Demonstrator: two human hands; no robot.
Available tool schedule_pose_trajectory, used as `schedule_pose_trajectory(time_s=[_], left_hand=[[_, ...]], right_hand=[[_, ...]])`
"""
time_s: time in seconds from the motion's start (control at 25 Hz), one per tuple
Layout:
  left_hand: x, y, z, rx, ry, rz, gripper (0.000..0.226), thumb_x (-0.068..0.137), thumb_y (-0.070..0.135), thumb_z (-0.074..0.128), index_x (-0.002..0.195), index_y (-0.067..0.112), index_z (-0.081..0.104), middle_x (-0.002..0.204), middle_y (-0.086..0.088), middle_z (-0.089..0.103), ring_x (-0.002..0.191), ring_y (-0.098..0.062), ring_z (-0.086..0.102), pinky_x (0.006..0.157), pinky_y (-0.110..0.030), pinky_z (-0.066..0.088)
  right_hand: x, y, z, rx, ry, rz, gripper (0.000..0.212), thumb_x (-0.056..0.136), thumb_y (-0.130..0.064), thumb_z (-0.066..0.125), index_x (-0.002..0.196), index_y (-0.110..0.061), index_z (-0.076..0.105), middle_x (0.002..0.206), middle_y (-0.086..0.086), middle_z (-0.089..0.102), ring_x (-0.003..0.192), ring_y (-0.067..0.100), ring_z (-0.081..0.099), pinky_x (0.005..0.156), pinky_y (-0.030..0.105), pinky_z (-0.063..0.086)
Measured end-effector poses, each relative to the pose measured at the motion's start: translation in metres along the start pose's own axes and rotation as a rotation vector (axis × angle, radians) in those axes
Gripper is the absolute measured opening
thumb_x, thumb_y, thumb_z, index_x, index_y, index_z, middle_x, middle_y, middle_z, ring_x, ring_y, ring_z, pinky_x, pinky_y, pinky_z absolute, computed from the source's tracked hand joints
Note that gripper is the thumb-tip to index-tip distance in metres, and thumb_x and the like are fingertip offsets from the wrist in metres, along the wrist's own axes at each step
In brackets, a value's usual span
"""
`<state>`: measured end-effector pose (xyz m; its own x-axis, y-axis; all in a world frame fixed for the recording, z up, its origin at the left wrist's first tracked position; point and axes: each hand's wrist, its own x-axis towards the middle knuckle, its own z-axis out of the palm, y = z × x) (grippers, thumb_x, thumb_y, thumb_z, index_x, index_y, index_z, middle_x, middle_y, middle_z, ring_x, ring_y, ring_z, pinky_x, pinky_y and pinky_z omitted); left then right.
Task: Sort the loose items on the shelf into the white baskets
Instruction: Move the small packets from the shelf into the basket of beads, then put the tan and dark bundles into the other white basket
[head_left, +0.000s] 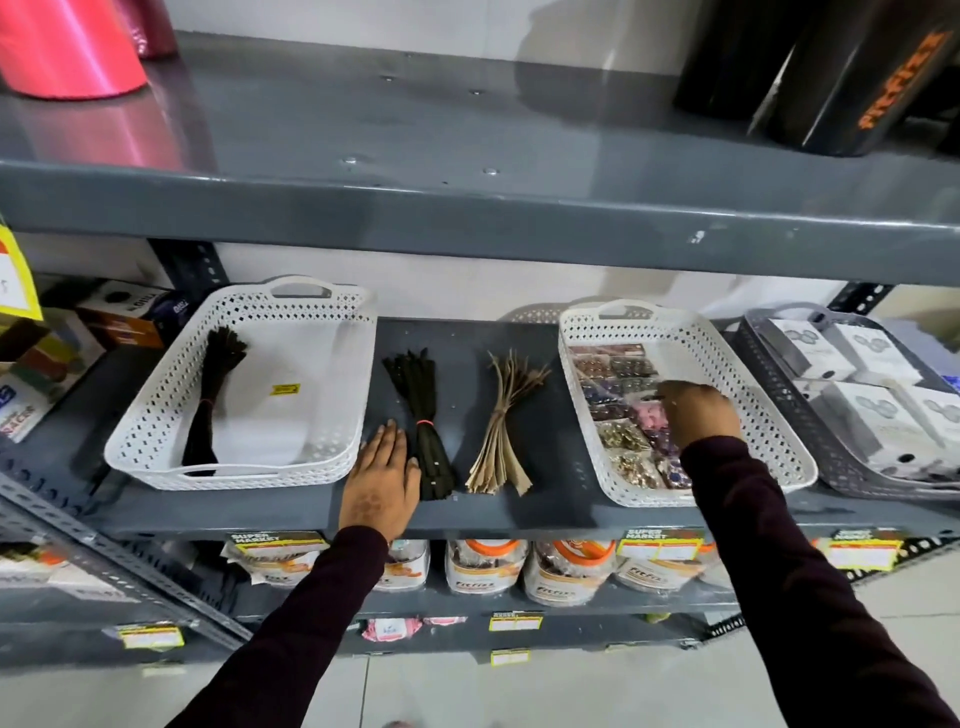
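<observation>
Grey shelf (519, 514) — left hand (382, 480) flat, released; right hand (698, 413) in right basket (769, 415) — grasp unclear.

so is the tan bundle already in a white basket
No, the tan bundle lies on the bare shelf between the two white baskets.

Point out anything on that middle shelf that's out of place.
Two bundles lie loose on the bare shelf between the white baskets: a dark bundle beside the left hand and a tan bundle. Nothing looks spilled or damaged.
</observation>
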<state>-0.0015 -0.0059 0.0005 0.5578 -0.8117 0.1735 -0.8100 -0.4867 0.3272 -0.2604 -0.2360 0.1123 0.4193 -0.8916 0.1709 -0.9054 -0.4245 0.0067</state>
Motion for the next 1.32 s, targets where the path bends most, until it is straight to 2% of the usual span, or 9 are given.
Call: schedule_pose_trajectory(time_s=[0.24, 0.44, 0.56, 0.68, 0.76, 0.84, 1.0, 1.2, 1.32], left_hand=[[-0.002, 0.002, -0.003, -0.007, -0.006, 0.001, 0.079, 0.078, 0.041, -0.002, 0.137, 0.001, 0.033, 0.151, -0.017, 0.03, 0.141, -0.026, 0.026, 0.119, -0.04, 0.019], [-0.002, 0.003, -0.003, -0.023, -0.02, -0.014, 0.073, 0.082, 0.038, 0.003, 0.138, 0.001, 0.031, 0.152, -0.017, 0.027, 0.142, -0.026, 0.023, 0.12, -0.04, 0.018], [-0.001, 0.002, -0.002, -0.028, -0.032, -0.014, 0.078, 0.079, 0.041, -0.001, 0.138, 0.001, 0.03, 0.152, -0.017, 0.026, 0.143, -0.025, 0.022, 0.12, -0.039, 0.017], [0.0, 0.002, -0.001, -0.011, -0.043, -0.024, 0.063, 0.086, 0.033, 0.011, 0.139, 0.002, 0.028, 0.153, -0.016, 0.024, 0.143, -0.024, 0.02, 0.12, -0.038, 0.015], [0.0, 0.001, -0.001, -0.005, -0.048, -0.023, 0.061, 0.087, 0.031, 0.014, 0.139, 0.002, 0.027, 0.153, -0.016, 0.024, 0.143, -0.024, 0.02, 0.12, -0.037, 0.015], [0.0, 0.0, 0.0, 0.001, -0.043, -0.016, 0.061, 0.087, 0.031, 0.015, 0.139, 0.002, 0.028, 0.153, -0.016, 0.025, 0.143, -0.024, 0.021, 0.119, -0.038, 0.015], [0.0, 0.0, 0.0, -0.007, -0.037, -0.012, 0.06, 0.087, 0.031, 0.017, 0.139, 0.002, 0.029, 0.153, -0.016, 0.026, 0.142, -0.025, 0.022, 0.119, -0.038, 0.016], [-0.004, 0.002, -0.003, 0.011, -0.047, -0.015, 0.048, 0.097, 0.025, 0.032, 0.14, 0.004, 0.026, 0.154, -0.015, 0.024, 0.143, -0.024, 0.02, 0.119, -0.036, 0.016], [-0.01, 0.004, -0.016, 0.019, -0.022, 0.017, 0.049, 0.096, 0.021, 0.035, 0.141, 0.004, 0.025, 0.154, -0.015, 0.024, 0.143, -0.023, 0.02, 0.12, -0.034, 0.017]], right_hand=[[0.012, 0.029, 0.023, -0.052, -0.505, -0.066, 0.047, 0.095, -0.01, 0.05, 0.141, -0.02, 0.045, 0.147, 0.009, 0.047, 0.132, 0.027, 0.048, 0.112, 0.032, 0.038], [0.005, 0.023, 0.031, 0.045, -0.509, -0.158, 0.062, 0.094, 0.003, 0.044, 0.15, -0.02, 0.027, 0.159, 0.01, 0.024, 0.144, 0.025, 0.03, 0.117, 0.031, 0.029], [0.003, 0.026, 0.036, 0.101, -0.452, -0.091, 0.043, 0.096, -0.003, 0.043, 0.137, -0.015, 0.05, 0.132, 0.016, 0.055, 0.104, 0.031, 0.062, 0.081, 0.032, 0.052], [0.003, 0.029, 0.034, 0.176, -0.437, 0.053, 0.04, 0.097, -0.017, 0.05, 0.135, -0.01, 0.051, 0.137, 0.018, 0.054, 0.11, 0.028, 0.059, 0.067, 0.024, 0.048], [0.002, 0.024, 0.029, 0.208, -0.464, 0.117, 0.041, 0.098, -0.023, 0.048, 0.135, -0.008, 0.051, 0.14, 0.017, 0.052, 0.123, 0.029, 0.054, 0.083, 0.028, 0.05], [0.001, 0.007, 0.02, 0.204, -0.314, 0.118, 0.034, 0.097, -0.018, 0.045, 0.129, -0.011, 0.054, 0.13, 0.019, 0.061, 0.116, 0.032, 0.061, 0.096, 0.037, 0.05], [-0.007, -0.067, 0.002, 0.334, -0.018, -0.157, 0.024, 0.095, -0.018, 0.051, 0.114, -0.008, 0.063, 0.107, 0.02, 0.072, 0.094, 0.031, 0.068, 0.085, 0.034, 0.054], [0.003, -0.148, 0.037, 0.459, -0.41, -0.024, 0.045, 0.094, -0.039, 0.052, 0.118, -0.002, 0.062, 0.125, 0.02, 0.063, 0.115, 0.033, 0.06, 0.097, 0.035, 0.049], [0.016, -0.168, 0.057, 0.534, -0.496, 0.128, 0.06, 0.09, -0.047, 0.056, 0.126, 0.001, 0.057, 0.137, 0.019, 0.055, 0.125, 0.033, 0.053, 0.105, 0.037, 0.046]])
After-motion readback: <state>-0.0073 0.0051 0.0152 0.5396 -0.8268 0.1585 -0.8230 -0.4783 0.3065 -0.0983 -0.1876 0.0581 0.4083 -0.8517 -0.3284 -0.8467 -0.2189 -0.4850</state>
